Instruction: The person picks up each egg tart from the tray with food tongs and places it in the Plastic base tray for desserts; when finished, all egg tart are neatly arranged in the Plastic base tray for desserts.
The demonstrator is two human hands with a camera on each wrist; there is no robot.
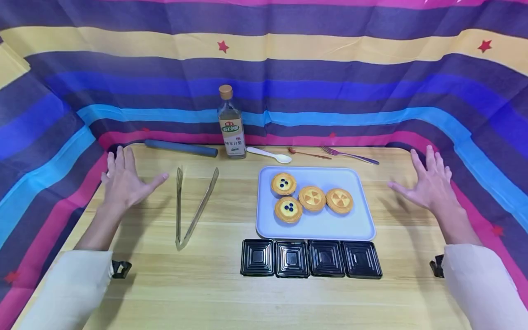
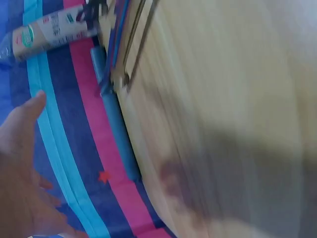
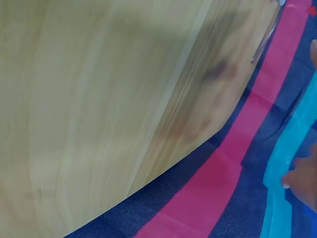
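Left hand and right hand hover, fingers spread, holding nothing.
On the worktop, toward its far edge, a tray carries four tarts, its rim, I'd guess, containing them; tongs lie splayed nearer the left edge, apparently for easy reach.

We see a cloth striped in dark purple, yellow, blue, turquoise and pink, with red stars. Our desk shows pale wood grain. The tray is pale lavender; golden tarts bear dark dots or wedge patterns. Black square containers carry nested-square ridges. The spoon is white, the rod slate blue, the sleeves off-white.
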